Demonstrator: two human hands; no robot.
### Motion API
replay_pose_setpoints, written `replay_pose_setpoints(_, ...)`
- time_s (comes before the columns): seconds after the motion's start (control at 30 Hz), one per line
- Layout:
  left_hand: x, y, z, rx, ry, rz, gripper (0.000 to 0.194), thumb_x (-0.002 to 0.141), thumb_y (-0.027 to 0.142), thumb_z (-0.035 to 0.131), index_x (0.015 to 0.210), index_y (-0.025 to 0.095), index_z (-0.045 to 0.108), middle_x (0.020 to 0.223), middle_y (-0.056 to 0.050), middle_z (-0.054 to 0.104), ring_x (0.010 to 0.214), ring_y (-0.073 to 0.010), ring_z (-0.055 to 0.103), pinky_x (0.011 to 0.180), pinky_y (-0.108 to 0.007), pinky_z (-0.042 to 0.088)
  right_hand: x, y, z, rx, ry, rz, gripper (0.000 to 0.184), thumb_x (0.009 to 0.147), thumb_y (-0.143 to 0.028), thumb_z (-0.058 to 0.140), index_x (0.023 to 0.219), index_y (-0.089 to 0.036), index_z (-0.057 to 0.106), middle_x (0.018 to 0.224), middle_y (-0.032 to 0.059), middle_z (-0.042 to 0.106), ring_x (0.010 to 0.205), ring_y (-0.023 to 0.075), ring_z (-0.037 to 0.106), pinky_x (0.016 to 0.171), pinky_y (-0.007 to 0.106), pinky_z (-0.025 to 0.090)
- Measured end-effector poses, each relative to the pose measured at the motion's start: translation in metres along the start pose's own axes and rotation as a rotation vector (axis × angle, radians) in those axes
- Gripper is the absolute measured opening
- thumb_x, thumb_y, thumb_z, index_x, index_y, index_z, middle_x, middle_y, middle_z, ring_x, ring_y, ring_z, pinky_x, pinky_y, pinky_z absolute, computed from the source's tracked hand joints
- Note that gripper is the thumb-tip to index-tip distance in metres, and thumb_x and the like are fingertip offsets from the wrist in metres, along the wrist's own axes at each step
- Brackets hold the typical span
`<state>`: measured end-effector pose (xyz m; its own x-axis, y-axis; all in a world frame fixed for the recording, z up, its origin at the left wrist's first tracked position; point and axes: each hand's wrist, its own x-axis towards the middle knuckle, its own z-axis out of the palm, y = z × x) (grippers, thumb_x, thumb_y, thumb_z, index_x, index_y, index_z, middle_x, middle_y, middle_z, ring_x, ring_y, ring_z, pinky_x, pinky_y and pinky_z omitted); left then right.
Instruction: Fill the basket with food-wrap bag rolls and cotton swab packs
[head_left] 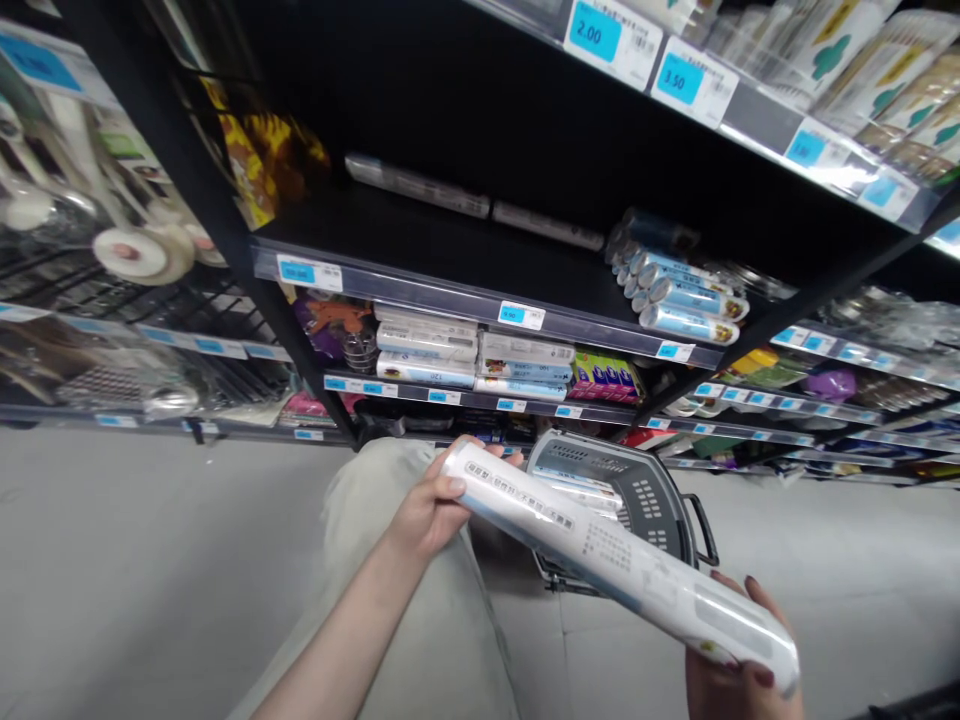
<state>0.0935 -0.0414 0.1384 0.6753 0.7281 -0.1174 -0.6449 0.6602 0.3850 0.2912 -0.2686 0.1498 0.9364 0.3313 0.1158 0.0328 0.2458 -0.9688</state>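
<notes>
A long white packaged roll (622,560) with printed lettering is held slantwise in front of me. My left hand (439,505) grips its upper left end, thumb on the near side. At the lower right end, my right hand (739,650) wraps around it from below, fingertips showing on both sides. Beneath the roll, a grey shopping basket (660,490) stands on the floor, partly covered by it. Several similar packaged rolls (581,485) lie inside the basket.
Ahead, a black shelf (450,225) has two thin rolls at its back and a stack of short rolls (686,290) at right. Longer white rolls (427,345) fill part of the shelf below. Kitchen utensils (135,240) hang at left. My knee (405,600) is beside the basket.
</notes>
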Motion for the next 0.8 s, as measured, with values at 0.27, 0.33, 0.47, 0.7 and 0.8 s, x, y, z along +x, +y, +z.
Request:
replay_pose_setpoints(0.27,-0.0032,0.0022,-0.0002,0.044,-0.115,0.003,0.044,0.049,0.011,0.064,0.092,0.020,0.058,0.092,-0.003,0.067,0.113,-0.0364,0.055,0.103,-0.052,0.033,-0.0012,-0.0036,-0.0066,-0.003,-0.065,0.022,0.058,0.062,-0.040,0.075,0.113,-0.020,0.057,0.102,0.0102,0.063,0.085,0.0235,0.062,0.063,0.035,0.052)
replay_pose_setpoints(0.33,-0.0037,0.0025,-0.0004,0.068,-0.112,-0.004,0.045,0.049,0.012,0.065,0.093,0.020,0.057,0.092,-0.003,0.065,0.114,-0.0364,0.054,0.100,-0.049,0.036,-0.0028,-0.0036,-0.0053,0.004,-0.049,0.061,0.058,0.061,-0.041,0.075,0.113,-0.021,0.057,0.103,0.0089,0.063,0.088,0.0235,0.061,0.068,0.037,0.052)
replay_pose_setpoints(0.47,-0.0037,0.0027,0.0007,0.108,-0.108,-0.010,0.044,0.048,0.013,0.067,0.090,0.021,0.055,0.092,-0.003,0.063,0.113,-0.0367,0.054,0.094,-0.045,0.040,-0.0044,-0.0024,-0.0053,-0.013,-0.060,0.093,0.055,0.063,-0.041,0.072,0.113,-0.024,0.056,0.104,0.0084,0.064,0.090,0.0254,0.061,0.071,0.041,0.050)
replay_pose_setpoints(0.7,-0.0036,0.0023,0.0020,0.117,-0.130,-0.012,0.043,0.047,0.013,0.067,0.089,0.020,0.057,0.092,-0.003,0.062,0.111,-0.0347,0.055,0.090,-0.040,0.042,-0.0057,-0.0033,-0.0005,0.045,-0.006,0.153,0.054,0.059,-0.038,0.074,0.109,-0.022,0.059,0.103,0.0073,0.063,0.090,0.0240,0.061,0.073,0.038,0.050)
replay_pose_setpoints(0.8,-0.0038,0.0023,0.0017,0.114,-0.135,-0.015,0.043,0.047,0.012,0.067,0.088,0.020,0.057,0.092,-0.003,0.062,0.111,-0.0340,0.055,0.090,-0.039,0.042,-0.0073,-0.0048,0.0020,0.037,-0.011,0.153,0.053,0.061,-0.038,0.073,0.109,-0.023,0.059,0.104,0.0068,0.063,0.092,0.0238,0.060,0.075,0.038,0.050)
